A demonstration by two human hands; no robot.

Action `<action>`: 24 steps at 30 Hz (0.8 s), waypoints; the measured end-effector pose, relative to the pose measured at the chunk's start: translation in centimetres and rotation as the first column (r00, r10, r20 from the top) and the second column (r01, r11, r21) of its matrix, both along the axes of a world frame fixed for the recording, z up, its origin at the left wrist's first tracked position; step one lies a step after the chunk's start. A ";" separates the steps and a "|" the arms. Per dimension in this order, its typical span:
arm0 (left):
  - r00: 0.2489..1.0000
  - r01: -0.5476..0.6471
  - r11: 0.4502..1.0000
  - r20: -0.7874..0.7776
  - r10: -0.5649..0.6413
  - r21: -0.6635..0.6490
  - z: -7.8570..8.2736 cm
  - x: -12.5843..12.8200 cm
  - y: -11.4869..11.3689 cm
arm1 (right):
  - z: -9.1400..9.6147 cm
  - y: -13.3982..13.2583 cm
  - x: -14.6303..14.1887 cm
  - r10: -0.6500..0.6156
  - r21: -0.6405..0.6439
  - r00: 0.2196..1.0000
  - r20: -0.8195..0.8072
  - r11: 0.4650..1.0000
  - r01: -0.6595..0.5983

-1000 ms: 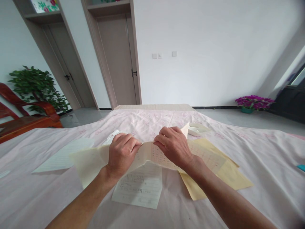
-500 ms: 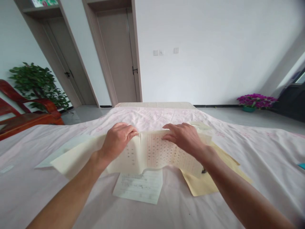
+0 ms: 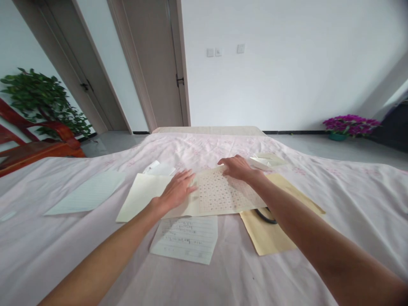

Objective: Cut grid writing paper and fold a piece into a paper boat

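Observation:
A wide cream paper (image 3: pixel 219 191), folded down the middle, lies unfolded on the bed cover; its right half bears a grid of handwritten characters and its left half is blank. My left hand (image 3: pixel 178 190) rests flat near the fold, its fingers stretched out and open. At the upper edge of the written half, my right hand (image 3: pixel 236 167) has that edge between thumb and fingers. Below the paper, partly covered by it, is a lined sheet with handwriting (image 3: pixel 188 242). A tan envelope (image 3: pixel 270 242) with a dark curved object (image 3: pixel 266 219) on it lies under my right forearm.
On the pale floral bed cover (image 3: pixel 242 276), a lined sheet (image 3: pixel 89 193) lies at left. White folded paper (image 3: pixel 159 168) and pale papers (image 3: pixel 269 160) lie farther back. Beyond are a wooden chair (image 3: pixel 47 148), a green plant (image 3: pixel 41 102), purple flowers (image 3: pixel 350 124) and a door (image 3: pixel 153 63).
The cream paper has gone from raised and bent to lying nearly flat. My left hand has let go of its upper edge and spread out near the fold. The view has tilted down.

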State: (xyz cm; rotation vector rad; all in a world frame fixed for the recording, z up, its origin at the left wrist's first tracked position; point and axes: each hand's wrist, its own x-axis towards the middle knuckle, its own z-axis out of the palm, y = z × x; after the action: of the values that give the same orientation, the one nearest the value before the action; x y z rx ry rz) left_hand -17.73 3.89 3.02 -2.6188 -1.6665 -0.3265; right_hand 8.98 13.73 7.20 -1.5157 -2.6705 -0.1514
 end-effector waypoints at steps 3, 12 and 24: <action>0.995 0.058 0.991 -0.071 -0.067 -0.120 -2.7 0.7 -2.8 | -1.7 1.2 0.2 0.029 0.009 0.999 0.029 1.000 -0.029; 0.977 0.112 0.994 -0.185 -0.109 0.007 -4.5 -1.3 -8.4 | -2.8 -3.2 2.4 -0.018 0.307 0.995 -0.094 0.951 0.047; 0.898 0.229 0.973 -0.391 -0.203 0.020 -1.4 -1.8 -9.1 | -3.6 -14.7 9.4 -0.421 -0.186 0.904 -0.072 0.896 0.403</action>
State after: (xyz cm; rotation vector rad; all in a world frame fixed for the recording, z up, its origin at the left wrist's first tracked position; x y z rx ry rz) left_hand -19.50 -5.18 1.63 -2.6021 -1.2236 0.1304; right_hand 18.35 -0.93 3.59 -2.0621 -2.2879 0.1382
